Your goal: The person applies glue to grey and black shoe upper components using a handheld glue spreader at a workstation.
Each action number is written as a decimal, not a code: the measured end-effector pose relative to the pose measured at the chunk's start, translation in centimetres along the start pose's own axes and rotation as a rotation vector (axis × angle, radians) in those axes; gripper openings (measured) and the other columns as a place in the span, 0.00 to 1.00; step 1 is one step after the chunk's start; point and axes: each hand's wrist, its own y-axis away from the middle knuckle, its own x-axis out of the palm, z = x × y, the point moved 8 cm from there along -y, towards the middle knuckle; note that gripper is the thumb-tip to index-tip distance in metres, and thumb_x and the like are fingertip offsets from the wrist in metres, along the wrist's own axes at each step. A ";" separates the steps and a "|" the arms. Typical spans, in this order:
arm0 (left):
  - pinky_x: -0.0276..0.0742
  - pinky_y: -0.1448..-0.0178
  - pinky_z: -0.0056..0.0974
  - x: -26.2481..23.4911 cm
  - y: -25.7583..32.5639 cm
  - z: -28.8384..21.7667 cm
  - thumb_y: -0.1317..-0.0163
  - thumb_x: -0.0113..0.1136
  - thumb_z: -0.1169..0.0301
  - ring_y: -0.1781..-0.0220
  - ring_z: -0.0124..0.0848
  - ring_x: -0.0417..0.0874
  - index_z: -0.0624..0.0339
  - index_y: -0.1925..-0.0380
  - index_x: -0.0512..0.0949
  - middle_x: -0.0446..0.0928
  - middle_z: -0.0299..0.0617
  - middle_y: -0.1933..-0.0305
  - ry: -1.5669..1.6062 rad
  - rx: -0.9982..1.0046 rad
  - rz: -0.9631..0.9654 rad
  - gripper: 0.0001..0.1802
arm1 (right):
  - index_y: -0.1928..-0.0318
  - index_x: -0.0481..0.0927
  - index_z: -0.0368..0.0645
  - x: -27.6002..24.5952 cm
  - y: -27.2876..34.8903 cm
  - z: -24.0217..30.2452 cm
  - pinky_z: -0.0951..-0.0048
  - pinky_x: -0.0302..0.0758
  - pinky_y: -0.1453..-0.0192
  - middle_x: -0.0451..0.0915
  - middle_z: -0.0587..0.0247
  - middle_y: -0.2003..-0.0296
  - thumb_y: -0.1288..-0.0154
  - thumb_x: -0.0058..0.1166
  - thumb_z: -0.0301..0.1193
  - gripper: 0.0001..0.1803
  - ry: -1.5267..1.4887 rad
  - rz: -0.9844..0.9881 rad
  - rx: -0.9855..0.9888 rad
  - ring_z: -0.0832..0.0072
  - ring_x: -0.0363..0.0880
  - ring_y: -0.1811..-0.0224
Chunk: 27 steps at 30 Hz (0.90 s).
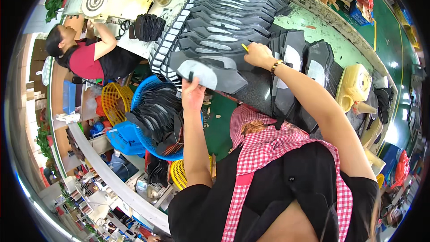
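Note:
My left hand point(193, 94) pinches the near edge of a flat dark grey cut piece point(230, 79), thumb on top. The piece carries a light grey rounded patch point(204, 74) with a small black mark near my thumb. Closed around a short, thin yellow stick point(245, 47), my right hand point(260, 56) is just beyond that piece; the stick's exact kind is unclear. Behind both hands, a long overlapping row of similar dark grey pieces point(224, 18) covers the table. More stacked pieces point(291, 65) lie beside my right forearm.
A white slatted rack point(179, 22) runs along the row's left side. Below left, a blue basket point(150, 83) holds dark pieces near a yellow basket point(117, 101). Another person point(89, 56) works at a cream machine point(116, 2). A pale yellow container point(354, 85) stands at right.

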 end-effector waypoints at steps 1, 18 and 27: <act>0.70 0.45 0.44 -0.2 0.7 -0.6 0.43 0.47 0.82 0.46 0.36 0.71 0.56 0.44 0.60 0.68 0.42 0.48 0.024 0.025 0.009 0.25 | 0.68 0.79 0.38 0.2 -0.5 -0.6 0.63 0.74 0.58 0.79 0.49 0.65 0.53 0.50 0.34 0.14 0.049 0.004 0.016 0.56 0.77 0.60; 0.70 0.49 0.47 -4.1 -1.9 6.8 0.44 0.50 0.82 0.49 0.35 0.71 0.52 0.47 0.62 0.67 0.39 0.49 0.054 -0.014 -0.220 0.24 | 0.65 0.75 0.32 4.4 4.5 -1.9 0.73 0.70 0.67 0.73 0.60 0.82 0.53 0.57 0.42 0.23 -0.281 0.198 0.070 0.71 0.73 0.77; 0.73 0.71 0.30 0.0 2.5 1.4 0.49 0.64 0.67 0.76 0.28 0.75 0.65 0.68 0.66 0.73 0.42 0.73 -1.495 0.412 -0.411 0.18 | 0.60 0.77 0.39 -16.5 18.6 -7.4 0.84 0.67 0.65 0.74 0.71 0.69 0.41 0.53 0.32 0.12 -0.772 -0.366 -0.181 0.85 0.68 0.70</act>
